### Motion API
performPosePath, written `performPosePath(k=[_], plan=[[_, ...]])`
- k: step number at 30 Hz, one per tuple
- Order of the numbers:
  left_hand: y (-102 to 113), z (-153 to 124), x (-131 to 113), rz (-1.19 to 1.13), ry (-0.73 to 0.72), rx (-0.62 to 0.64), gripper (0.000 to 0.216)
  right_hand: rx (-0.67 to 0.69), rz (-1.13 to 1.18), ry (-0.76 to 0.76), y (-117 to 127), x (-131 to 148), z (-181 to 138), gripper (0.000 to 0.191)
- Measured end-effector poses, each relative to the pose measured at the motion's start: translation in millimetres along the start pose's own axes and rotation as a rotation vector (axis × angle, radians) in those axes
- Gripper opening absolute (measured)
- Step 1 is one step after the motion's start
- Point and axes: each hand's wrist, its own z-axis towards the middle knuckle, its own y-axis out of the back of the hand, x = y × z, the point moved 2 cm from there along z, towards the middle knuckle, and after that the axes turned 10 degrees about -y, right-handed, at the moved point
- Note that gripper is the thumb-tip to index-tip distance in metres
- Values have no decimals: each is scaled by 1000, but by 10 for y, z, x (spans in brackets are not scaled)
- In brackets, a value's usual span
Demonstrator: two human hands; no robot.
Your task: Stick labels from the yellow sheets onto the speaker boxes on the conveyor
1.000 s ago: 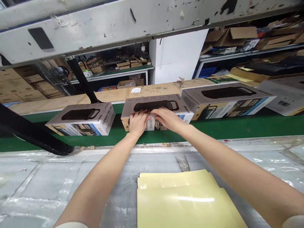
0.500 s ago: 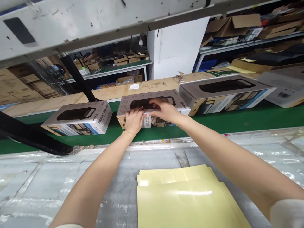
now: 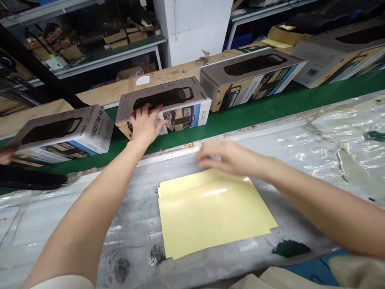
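A printed box (image 3: pixel 177 96) with a dark speaker pictured on its top sits on the green conveyor strip. My left hand (image 3: pixel 146 124) rests on its left part, fingers spread over the top edge and thumb against the front side. My right hand (image 3: pixel 224 156) is apart from the box, over the far edge of a stack of yellow sheets (image 3: pixel 210 216). Motion blurs its bent fingers, so I cannot make out whether anything is between them. The sheets lie flat on the plastic-covered worktop (image 3: pixel 135 245).
Similar boxes stand in the row: one at left (image 3: pixel 63 134), another to the right (image 3: pixel 252 76), and a third at far right (image 3: pixel 339 56). Another person's hand (image 3: pixel 6 155) touches the left box. A black post (image 3: pixel 39 56) rises at left.
My right hand has left the box and come down toward the yellow sheets. My left hand stays on the box, its fingers more spread. The view has tilted down; another person's hand has appeared at left.
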Motion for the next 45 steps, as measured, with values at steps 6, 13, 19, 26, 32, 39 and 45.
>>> performPosePath(k=[6,13,19,26,32,39,45], plan=[[272,-481,-567,-142,-57,40,52,175,-73,32,-540,144,-869,15],[236,-1667,-1292,-576,-415,417,16,151,-205,71,-731,71,-872,26],[69,-1843,-1253,-513,-429,279,10,121,-150,22,-730,60,-937,30],[51,-1970,-1245,-414,-510,227,46,137,-13,-29,-699,70,-1015,28],[175,-1956,-1357,-353,-666,143,20,296,419,-333,-379,45,-802,31],[127,-1668,-845,-671,-557,29,15,296,535,-326,15,77,553,40],[331,-862,797,-1279,757,-441,26,-8,488,-73,-38,173,2264,39]])
